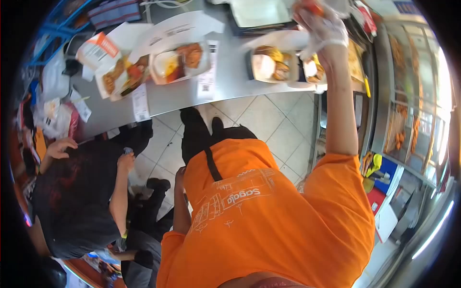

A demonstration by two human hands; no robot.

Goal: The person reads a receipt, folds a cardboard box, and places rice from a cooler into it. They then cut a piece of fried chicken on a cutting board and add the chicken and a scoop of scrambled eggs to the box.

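Observation:
My right hand (322, 30), in a clear glove, reaches out over the far right of the steel counter (225, 89). Its fingers are closed around a blurred red piece of food (309, 7). Just below it are an open box of food (313, 72) and a second box with yellow and browned pieces (273, 65). My left hand (180, 176) hangs low beside my orange shirt, mostly hidden, so its fingers cannot be made out.
Two more open food boxes (180, 62) (120, 77) and printed receipts (207, 72) lie on the counter's left half. A co-worker in black (77, 192) stands close on my left. At right is a glass-fronted cabinet (406, 96) with food inside.

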